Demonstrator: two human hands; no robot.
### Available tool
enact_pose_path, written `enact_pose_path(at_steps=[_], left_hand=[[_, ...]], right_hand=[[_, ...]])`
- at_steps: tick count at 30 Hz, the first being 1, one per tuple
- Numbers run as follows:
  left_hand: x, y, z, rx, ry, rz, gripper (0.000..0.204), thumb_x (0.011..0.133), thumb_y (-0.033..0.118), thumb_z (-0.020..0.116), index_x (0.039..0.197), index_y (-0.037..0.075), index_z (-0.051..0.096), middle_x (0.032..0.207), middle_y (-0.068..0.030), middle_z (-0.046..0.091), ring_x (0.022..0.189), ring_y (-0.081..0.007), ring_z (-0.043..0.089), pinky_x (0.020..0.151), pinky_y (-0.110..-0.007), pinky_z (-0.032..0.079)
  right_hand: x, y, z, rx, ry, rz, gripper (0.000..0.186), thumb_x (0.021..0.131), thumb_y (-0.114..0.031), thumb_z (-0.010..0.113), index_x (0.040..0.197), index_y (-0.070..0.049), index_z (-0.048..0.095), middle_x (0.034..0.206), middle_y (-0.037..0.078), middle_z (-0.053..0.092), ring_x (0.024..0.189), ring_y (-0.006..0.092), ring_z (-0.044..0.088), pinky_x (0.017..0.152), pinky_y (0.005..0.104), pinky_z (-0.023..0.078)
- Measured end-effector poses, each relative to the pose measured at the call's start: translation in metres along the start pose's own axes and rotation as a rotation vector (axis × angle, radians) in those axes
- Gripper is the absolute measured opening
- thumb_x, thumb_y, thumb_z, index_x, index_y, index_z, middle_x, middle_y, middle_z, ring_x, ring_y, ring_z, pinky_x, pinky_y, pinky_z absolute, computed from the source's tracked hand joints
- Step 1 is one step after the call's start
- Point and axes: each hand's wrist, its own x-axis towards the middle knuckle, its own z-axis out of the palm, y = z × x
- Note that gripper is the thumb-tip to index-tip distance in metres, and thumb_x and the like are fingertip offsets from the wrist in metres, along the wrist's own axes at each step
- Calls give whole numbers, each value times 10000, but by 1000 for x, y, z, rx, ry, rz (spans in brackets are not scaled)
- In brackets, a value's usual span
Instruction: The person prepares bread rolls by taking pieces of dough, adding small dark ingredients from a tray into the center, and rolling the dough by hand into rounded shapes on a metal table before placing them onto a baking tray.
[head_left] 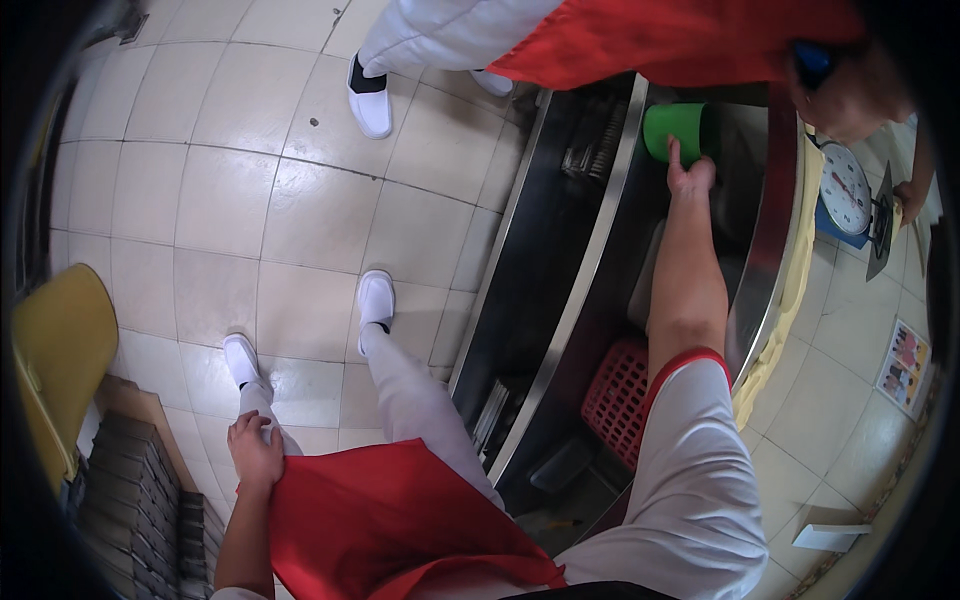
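Note:
My right arm stretches far forward into the metal shelving, and my right hand point(690, 176) grips a green plastic cup point(668, 130) near the shelf's far end. The thumb lies along the cup's outer side; the other fingers are mostly hidden. Whatever the cup contains cannot be made out. Low at my left side, my left hand point(256, 450) hangs over my white trouser leg, beside the edge of my red apron point(390, 510). Its fingers are loosely stretched and it holds nothing. A red perforated plastic basket point(617, 398) sits on the shelf beneath my right forearm.
Opposite stands another person in a red apron point(680, 40), one hand near a dial scale point(846, 188). A steel-edged shelf unit point(580, 270) runs along my right. At left are a yellow bin-like object point(60, 350) and stacked grey trays point(125, 500).

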Motion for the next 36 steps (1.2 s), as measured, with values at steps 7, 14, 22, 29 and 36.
enact_pose_path(at_steps=[7,14,22,29,36], left_hand=[[7,-2,0,-21,-30,25,268,905,203,722,1097,20,757,1346,-168,679,1288,-381,578,1143,-475,431],[11,-1,3,-123,-35,15,218,895,168,730,1041,8,755,1268,-180,714,1270,-401,586,1116,-486,460],[10,7,7,-99,-46,24,180,884,138,724,1008,8,744,1216,-180,729,1285,-430,575,1128,-505,450],[17,7,9,-56,-59,107,200,883,149,731,1037,22,747,1238,-171,726,1247,-421,596,1112,-508,457],[34,17,6,-48,-99,366,258,883,122,747,1123,28,726,1229,-182,719,1184,-408,636,1058,-485,487]], right_hand=[[-32,22,-12,41,-100,-100,540,1097,-357,434,1514,-15,475,1485,221,517,1285,453,603,1042,563,610],[-42,40,-76,-2570,-107,-832,599,962,-238,566,1526,-37,571,1695,215,385,1547,383,386,1259,499,342],[28,1,-115,-3119,-303,-456,446,988,-201,507,1337,-52,740,1613,187,516,1539,397,416,1278,580,306],[-2,33,-101,-2723,-203,-267,471,967,-219,542,1384,-65,697,1665,187,438,1514,399,443,1246,646,321],[-262,110,-149,-1827,-175,-925,377,942,-154,621,1297,-58,706,1539,227,510,1469,400,453,1212,637,311]])
